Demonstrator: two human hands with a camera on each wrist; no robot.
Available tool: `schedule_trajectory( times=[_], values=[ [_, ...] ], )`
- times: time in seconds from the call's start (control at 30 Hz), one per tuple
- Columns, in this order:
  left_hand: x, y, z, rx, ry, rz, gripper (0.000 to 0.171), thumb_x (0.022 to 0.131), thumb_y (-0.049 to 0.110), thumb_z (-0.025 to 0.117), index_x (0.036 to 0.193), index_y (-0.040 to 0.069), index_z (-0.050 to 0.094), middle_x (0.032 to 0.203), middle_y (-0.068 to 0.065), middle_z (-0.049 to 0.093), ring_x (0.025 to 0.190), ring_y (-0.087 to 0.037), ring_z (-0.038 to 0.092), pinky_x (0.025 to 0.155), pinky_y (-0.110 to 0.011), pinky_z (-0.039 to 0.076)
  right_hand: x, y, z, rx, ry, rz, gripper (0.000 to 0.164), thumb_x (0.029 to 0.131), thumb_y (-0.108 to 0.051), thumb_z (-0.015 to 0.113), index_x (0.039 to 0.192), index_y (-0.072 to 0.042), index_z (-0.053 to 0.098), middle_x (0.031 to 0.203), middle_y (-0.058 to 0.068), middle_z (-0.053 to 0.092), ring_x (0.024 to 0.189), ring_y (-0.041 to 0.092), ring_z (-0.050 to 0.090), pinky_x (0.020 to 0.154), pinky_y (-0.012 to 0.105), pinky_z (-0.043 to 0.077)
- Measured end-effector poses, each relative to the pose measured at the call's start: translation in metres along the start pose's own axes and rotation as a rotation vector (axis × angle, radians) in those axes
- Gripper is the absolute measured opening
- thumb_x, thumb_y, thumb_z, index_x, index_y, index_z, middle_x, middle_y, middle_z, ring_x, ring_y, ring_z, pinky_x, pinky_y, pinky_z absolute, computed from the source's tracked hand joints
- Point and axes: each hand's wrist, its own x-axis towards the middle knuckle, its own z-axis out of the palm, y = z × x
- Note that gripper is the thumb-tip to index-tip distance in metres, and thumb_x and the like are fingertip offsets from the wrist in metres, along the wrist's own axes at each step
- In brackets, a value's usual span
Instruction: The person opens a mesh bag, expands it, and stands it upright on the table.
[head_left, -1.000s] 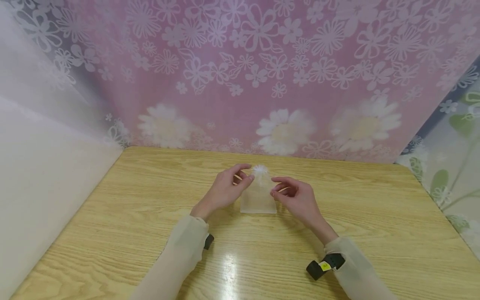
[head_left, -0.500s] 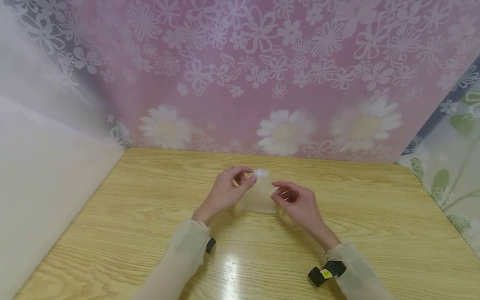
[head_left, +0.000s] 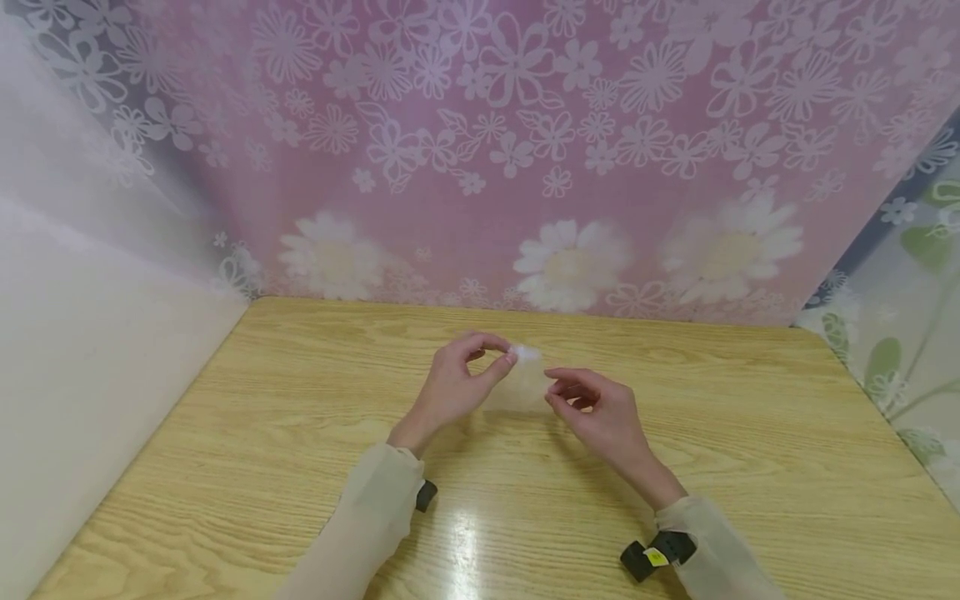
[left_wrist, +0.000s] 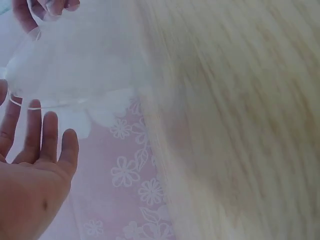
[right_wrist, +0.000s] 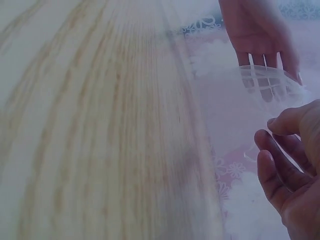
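A small sheer white drawstring bag (head_left: 527, 385) is between my two hands at the middle of the table, its gathered top showing as a bright white tuft. Thumb and forefinger of my left hand (head_left: 461, 379) pinch it at that top. In the left wrist view the see-through cloth (left_wrist: 80, 60) is spread out, with a thin white cord running by the left fingers. My right hand (head_left: 600, 408) is at the bag's right side, thumb and finger brought close together at its edge; I cannot tell whether they pinch the cloth or its cord.
The bag is over a wood-grain table (head_left: 300, 400). Behind it hangs a pink flowered curtain (head_left: 450, 217), with a pale sheet (head_left: 90, 333) to the left and leaf-patterned cloth (head_left: 892, 358) to the right. A black wrist strap (head_left: 660, 554) shows at the right sleeve.
The bag's white top has come down a little toward me, and its lower edge, sharp before, has risen and blurred. Both hands have shifted slightly right and down.
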Motion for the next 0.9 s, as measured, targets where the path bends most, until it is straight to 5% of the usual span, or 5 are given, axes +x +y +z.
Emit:
schedule_trajectory(
  times=[0.37, 0.9],
  values=[
    [-0.011, 0.001, 0.002, -0.125, -0.026, -0.040, 0.011, 0.100, 0.028, 0.068, 0.107, 0.021, 0.073, 0.109, 0.003, 0.074, 0.113, -0.018, 0.070, 0.100, -0.047, 0.056, -0.003, -0.003, -0.005, 0.044, 0.018, 0.025, 0.029, 0.086, 0.002, 0.079, 0.113, -0.007, 0.076, 0.092, 0.010, 0.078, 0.082, -0.005, 0.069, 0.066, 0.019, 0.058],
    [-0.021, 0.001, 0.005, -0.170, -0.076, -0.021, 0.009, 0.098, 0.027, 0.070, 0.104, 0.022, 0.074, 0.107, 0.003, 0.075, 0.106, -0.016, 0.072, 0.096, -0.048, 0.057, 0.004, -0.013, -0.007, 0.106, 0.047, -0.130, 0.033, 0.083, 0.009, 0.078, 0.111, -0.009, 0.076, 0.106, 0.016, 0.075, 0.098, 0.011, 0.070, 0.077, 0.017, 0.058]
  ],
)
